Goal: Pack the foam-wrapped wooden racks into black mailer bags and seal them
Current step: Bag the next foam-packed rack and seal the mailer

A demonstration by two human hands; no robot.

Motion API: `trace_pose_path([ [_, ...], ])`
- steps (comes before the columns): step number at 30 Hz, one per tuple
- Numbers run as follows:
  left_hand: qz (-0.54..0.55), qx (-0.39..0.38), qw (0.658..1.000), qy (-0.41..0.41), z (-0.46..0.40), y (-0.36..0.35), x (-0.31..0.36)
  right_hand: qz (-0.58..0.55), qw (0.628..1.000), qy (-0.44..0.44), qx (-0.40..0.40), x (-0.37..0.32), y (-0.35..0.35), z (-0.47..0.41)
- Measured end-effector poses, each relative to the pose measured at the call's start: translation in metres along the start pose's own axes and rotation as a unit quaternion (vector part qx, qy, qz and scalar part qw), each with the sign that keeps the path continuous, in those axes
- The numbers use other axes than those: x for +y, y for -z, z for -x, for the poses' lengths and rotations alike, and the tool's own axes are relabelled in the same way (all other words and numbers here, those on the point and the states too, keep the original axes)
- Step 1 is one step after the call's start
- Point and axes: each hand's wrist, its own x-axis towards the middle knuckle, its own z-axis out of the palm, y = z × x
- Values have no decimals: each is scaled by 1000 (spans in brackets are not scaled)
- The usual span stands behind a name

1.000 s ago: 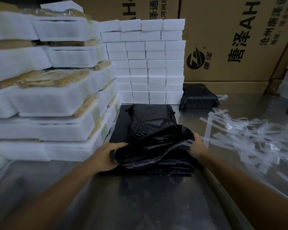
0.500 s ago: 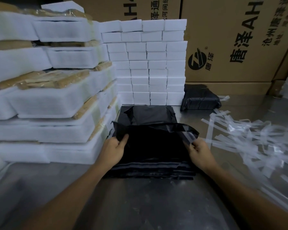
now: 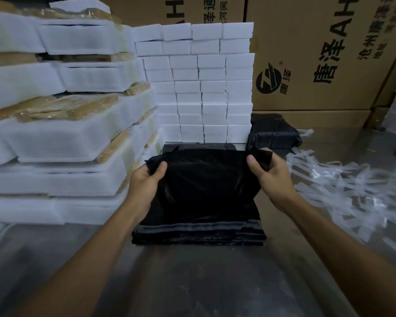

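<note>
We find a dull grey metal table (image 3: 192, 282) under dim light; cardboard cartons (image 3: 311, 53) printed in black close the rear. Our left hand (image 3: 144, 186) and right hand (image 3: 270, 172) each pinch an upper corner of one black mailer bag (image 3: 206, 181), thumbs in front, holding it raised over the stack of flat bags (image 3: 199, 234); foam-wrapped racks (image 3: 62, 133) stand piled at left, white foam blocks (image 3: 204, 88) behind, a sealed black parcel (image 3: 274, 133) beside them; clear peeled strips (image 3: 343, 186) litter the right.

Both hands, left (image 3: 144, 181) right (image 3: 270, 172), pinch black mailer bag (image 3: 206, 179) top edge.
</note>
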Motion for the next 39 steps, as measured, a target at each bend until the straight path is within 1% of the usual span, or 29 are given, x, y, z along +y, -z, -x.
trace_pose_path([
  [4,17,55,998,33,-7,2,1,-4,1000,-28,12,0,3,-6],
  [7,35,74,996,43,-9,5,-1,-18,998,-61,19,3,9,-10],
  [10,24,95,994,56,-13,4,3,-23,994,-100,39,6,11,-17],
  [12,23,94,992,77,-16,3,8,-14,990,-130,48,8,9,-24],
  [14,28,65,993,99,-20,4,13,-2,985,-165,57,10,8,-31],
  [16,13,44,994,102,-21,5,18,5,979,-190,67,11,7,-38],
  [18,-50,73,993,77,-22,5,21,18,979,-194,67,11,7,-42],
  [20,-107,129,984,60,-22,4,23,73,979,-182,63,9,6,-44],
  [22,-124,154,978,62,-22,-1,26,159,972,-160,59,6,9,-45],
  [25,-122,147,977,101,-24,-8,37,266,952,-144,56,-4,15,-49],
  [27,-93,127,978,138,-23,-9,46,285,943,-167,42,-16,19,-53],
  [28,-76,112,978,157,-21,-9,50,274,943,-188,29,-21,21,-56],
  [30,-34,93,977,191,-20,-8,55,213,947,-239,-4,-31,24,-59],
  [32,14,95,971,217,-18,-5,56,136,944,-298,-25,-40,24,-57],
  [33,29,102,969,224,-18,-4,55,109,942,-315,-27,-40,25,-57],
  [35,54,113,968,219,-16,-4,52,69,943,-325,-10,-39,25,-55],
  [39,108,108,972,177,-8,-4,41,32,952,-303,37,-30,24,-46],
])
